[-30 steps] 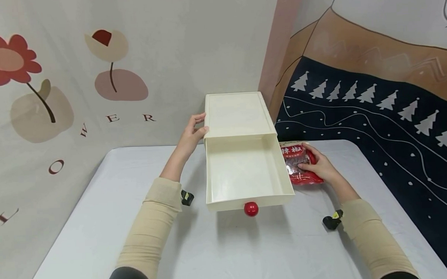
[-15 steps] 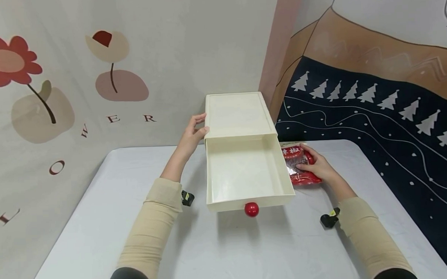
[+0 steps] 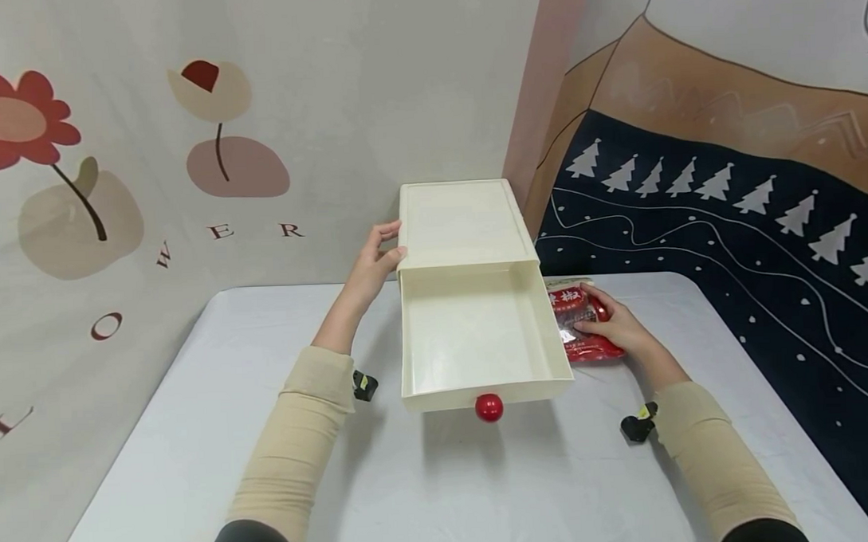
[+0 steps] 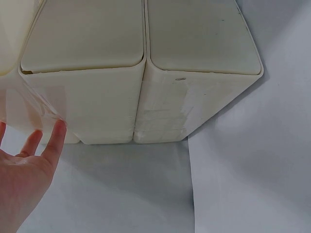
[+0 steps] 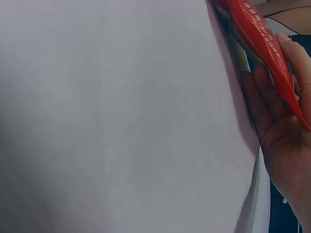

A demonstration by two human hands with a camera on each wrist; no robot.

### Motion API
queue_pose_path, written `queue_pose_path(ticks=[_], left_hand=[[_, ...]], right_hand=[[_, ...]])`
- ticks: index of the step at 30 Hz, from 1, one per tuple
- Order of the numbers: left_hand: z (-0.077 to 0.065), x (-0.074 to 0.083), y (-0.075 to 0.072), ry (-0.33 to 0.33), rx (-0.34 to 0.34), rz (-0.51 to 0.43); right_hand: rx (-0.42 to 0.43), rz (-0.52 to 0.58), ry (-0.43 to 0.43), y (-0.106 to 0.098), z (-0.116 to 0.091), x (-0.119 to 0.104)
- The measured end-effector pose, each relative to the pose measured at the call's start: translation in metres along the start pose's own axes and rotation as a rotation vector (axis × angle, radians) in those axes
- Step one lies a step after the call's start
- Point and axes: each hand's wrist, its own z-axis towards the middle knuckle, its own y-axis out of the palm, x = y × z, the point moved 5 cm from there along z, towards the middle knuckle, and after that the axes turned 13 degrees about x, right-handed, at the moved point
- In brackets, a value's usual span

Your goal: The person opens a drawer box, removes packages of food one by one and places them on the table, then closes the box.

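Note:
A cream drawer unit [image 3: 457, 218] stands at the back of the table, its top drawer [image 3: 475, 333] pulled out with nothing inside. A round red knob [image 3: 489, 408] sits on the drawer front. My left hand [image 3: 371, 267] rests against the unit's left side, and in the left wrist view its extended fingers touch the cream wall [image 4: 102, 102]. To the right of the drawer, my right hand [image 3: 621, 325] pinches a red chili bag [image 3: 589, 350] between thumb and fingers. The drawer's edge hides the bag's left part. In the right wrist view the bag [image 5: 260, 41] appears edge-on.
A white cloth covers the table [image 3: 304, 443]. Behind it hangs a pale flower-print curtain [image 3: 342, 107], with a dark tree-print cloth [image 3: 654, 215] on the right. Lower parts of the unit [image 4: 199, 39] show in the left wrist view.
My right hand has shifted slightly left with the chili bag, closer to the drawer. The left hand and the drawer unit look unchanged.

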Motion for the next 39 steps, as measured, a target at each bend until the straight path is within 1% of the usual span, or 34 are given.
queue_pose_path(ticks=[6,10,13,16,20,24,28,35,39], left_hand=[[0.012,-0.027,0.000,-0.001,0.020,-0.001],[0.012,-0.028,0.000,-0.001,0.029,0.004],[0.010,-0.025,-0.001,-0.007,0.021,-0.002],[0.005,-0.014,-0.001,-0.010,0.009,-0.002],[-0.003,0.000,-0.001,-0.006,0.003,0.009],[-0.004,0.003,-0.001,-0.009,0.006,0.010],[-0.002,0.000,-0.001,-0.015,0.008,0.005],[0.011,-0.025,-0.001,-0.018,0.023,0.014],[0.012,-0.028,-0.001,-0.006,0.038,0.023]], right_hand=[[-0.010,-0.030,0.016,0.000,0.002,0.002],[-0.020,-0.038,0.026,0.000,0.002,0.003],[-0.027,-0.046,0.036,0.001,0.002,0.004],[-0.037,-0.054,0.056,0.002,0.001,0.005],[-0.051,-0.056,0.061,0.002,0.001,0.006],[-0.062,-0.061,0.062,0.002,0.003,0.007],[-0.068,-0.084,0.071,0.001,0.004,0.007],[-0.086,-0.139,0.056,-0.002,0.007,0.006],[-0.088,-0.163,0.048,-0.003,0.007,0.005]])
